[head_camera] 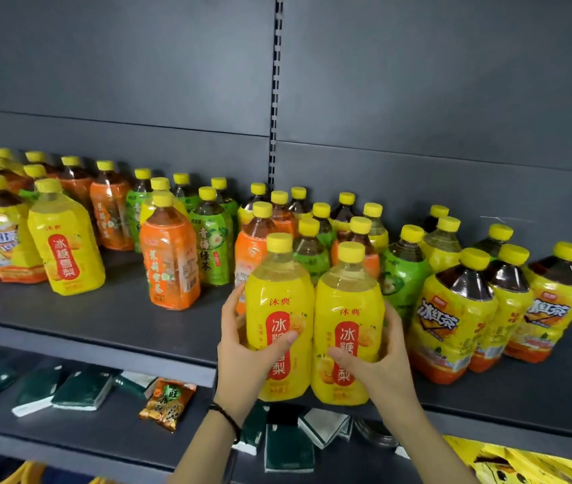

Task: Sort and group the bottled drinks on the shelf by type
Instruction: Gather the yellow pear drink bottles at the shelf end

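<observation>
Two pear-drink bottles (279, 291) sit side by side (touching) at the shelf's (102, 323) front edge; iced-tea bottles (452, 323) just right, mixed bottles (312, 253) behind.

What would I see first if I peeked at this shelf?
Two big yellow bottles at the front edge of the shelf: the left hand grips the left bottle, the right hand the right bottle. Behind them stands a crowd of bottles, orange, green and yellow, all yellow-capped.
</observation>
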